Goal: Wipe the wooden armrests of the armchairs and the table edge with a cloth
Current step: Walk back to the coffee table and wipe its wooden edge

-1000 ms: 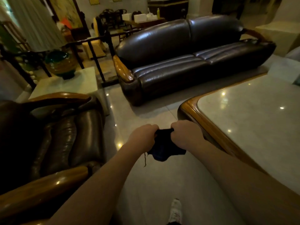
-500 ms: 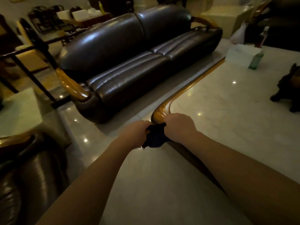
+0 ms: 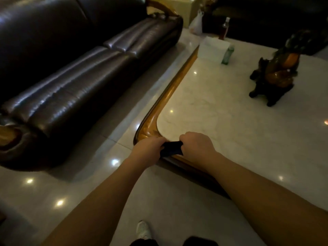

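Down at the rounded wooden corner of the worktop [image 3: 150, 128], both hands are closed into fists on a dark cloth [image 3: 171, 148] stretched between them: the left hand [image 3: 149, 148] grips its left end, the right hand [image 3: 197, 146] its right end. Whether the cloth touches the wooden edge cannot be told. A dark leather sofa [image 3: 79, 68] stands across the glossy tiled floor [image 3: 53, 192]. Farther along the marble top sit a dark carved figurine [image 3: 276, 68], a white box [image 3: 213, 49] and a green bottle [image 3: 227, 55].

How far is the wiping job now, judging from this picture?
Nothing visibly wiped yet. In hand: the left hand and right hand grip the dark cloth at the table's wooden edge, near its corner. Left: that edge and the armrests.
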{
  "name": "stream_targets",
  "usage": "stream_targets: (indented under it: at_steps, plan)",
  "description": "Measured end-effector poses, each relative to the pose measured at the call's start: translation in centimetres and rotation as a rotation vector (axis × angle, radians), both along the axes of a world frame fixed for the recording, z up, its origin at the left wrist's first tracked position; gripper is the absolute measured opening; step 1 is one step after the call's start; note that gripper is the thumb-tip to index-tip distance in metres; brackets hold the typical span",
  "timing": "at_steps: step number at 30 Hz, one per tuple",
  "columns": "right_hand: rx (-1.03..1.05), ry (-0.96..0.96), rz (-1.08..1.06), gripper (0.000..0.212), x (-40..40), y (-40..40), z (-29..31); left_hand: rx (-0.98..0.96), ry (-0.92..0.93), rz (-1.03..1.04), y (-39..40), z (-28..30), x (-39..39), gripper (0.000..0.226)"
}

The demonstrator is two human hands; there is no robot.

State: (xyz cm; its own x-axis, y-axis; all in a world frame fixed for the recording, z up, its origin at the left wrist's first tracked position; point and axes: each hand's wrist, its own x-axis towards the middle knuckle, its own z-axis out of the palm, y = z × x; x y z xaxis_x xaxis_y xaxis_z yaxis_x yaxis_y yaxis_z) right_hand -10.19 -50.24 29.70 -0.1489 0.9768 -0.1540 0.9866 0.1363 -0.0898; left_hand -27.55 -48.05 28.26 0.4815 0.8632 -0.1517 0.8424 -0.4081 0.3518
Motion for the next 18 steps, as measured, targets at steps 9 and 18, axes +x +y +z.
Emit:
stream_targets:
  at_steps: [9,18]
  plan:
    - [-0.052,0.096,-0.251,0.011,1.6,5.9,-5.2,-0.102,-0.071,-0.182,9.6,-4.9,1.7,0.044]
    - [-0.188,0.294,-0.421,0.021,6.0,13.0,-16.5,-0.251,-0.178,-0.119,17.9,-14.8,5.5,0.035]
